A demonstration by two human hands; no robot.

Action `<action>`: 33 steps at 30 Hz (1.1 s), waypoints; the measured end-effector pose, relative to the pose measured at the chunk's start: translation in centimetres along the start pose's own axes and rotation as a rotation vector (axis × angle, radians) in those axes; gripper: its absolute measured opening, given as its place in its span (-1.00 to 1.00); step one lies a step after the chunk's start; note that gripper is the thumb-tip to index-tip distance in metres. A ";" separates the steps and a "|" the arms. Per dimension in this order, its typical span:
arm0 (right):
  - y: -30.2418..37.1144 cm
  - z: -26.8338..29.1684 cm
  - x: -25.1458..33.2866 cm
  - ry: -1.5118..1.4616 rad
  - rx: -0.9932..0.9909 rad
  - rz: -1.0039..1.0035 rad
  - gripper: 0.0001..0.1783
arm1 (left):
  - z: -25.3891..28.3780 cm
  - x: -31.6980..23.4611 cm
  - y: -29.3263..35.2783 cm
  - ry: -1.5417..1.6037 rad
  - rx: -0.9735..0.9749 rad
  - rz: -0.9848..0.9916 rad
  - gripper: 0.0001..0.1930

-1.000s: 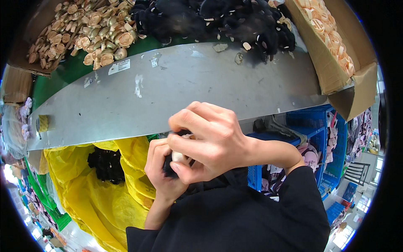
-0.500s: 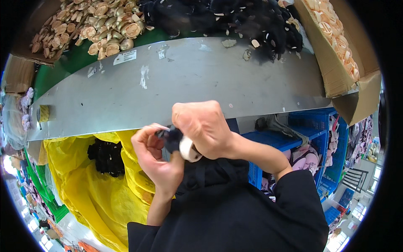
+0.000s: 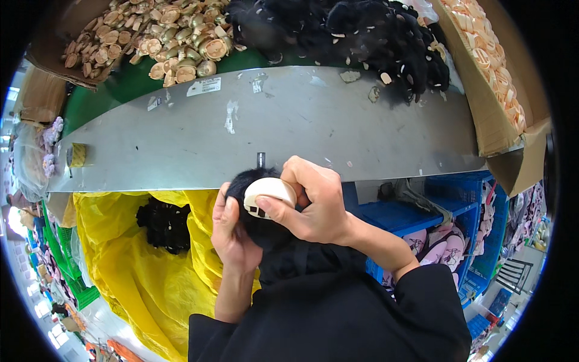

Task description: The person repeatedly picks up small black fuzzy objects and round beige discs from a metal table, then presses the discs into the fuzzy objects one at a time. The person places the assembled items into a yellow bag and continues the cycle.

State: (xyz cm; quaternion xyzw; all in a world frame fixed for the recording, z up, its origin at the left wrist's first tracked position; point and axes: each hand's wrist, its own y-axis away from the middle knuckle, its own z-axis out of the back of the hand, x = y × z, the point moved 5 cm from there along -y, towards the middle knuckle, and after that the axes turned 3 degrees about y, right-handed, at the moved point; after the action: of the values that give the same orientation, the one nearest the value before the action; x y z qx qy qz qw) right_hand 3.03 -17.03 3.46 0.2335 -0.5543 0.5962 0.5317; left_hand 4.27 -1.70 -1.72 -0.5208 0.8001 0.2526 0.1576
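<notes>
Close to the front edge of the metal table, my left hand [image 3: 234,232] grips a black furry plush piece [image 3: 246,180], fingers and thumb closed on its left side. A small dark tag sticks up from the fur. My right hand [image 3: 316,202] pinches a rounded cream plastic piece [image 3: 270,194] with small dark square openings, its thumb on the near face and fingers over the far side. The plastic piece lies against the fur; how the two are joined cannot be made out. My fingers hide part of both.
Gold and beige plastic parts [image 3: 181,42] are heaped at the back left, black furry pieces [image 3: 362,36] behind the grey table [image 3: 301,133]. A carton [image 3: 482,114] of beige parts stands right. Below are a yellow bag [image 3: 120,271] holding black pieces and blue crates [image 3: 416,220].
My right hand has turned over, so the plastic piece now faces up with my thumb on it. More of the black fur and its tag shows. The view has shifted slightly.
</notes>
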 end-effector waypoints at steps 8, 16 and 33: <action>0.4 -2.1 1.1 0.356 -0.116 0.293 -0.55 | -1.1 -2.5 -0.2 -1.174 0.078 -0.665 -0.89; -1.0 -5.2 -1.2 -0.301 -0.017 -0.162 -0.75 | -2.1 -3.2 0.0 -1.330 0.143 -0.841 -0.83; -2.4 -9.8 -1.3 0.060 0.166 -0.066 -0.80 | 2.9 -4.4 -1.4 -1.138 -0.010 -0.784 -0.90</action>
State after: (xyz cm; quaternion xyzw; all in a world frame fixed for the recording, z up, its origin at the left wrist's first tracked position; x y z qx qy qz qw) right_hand 8.65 -9.02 0.63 0.2769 -0.4789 0.6290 0.5462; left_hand 7.31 2.84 -2.16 -0.5589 0.3442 0.4147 0.6302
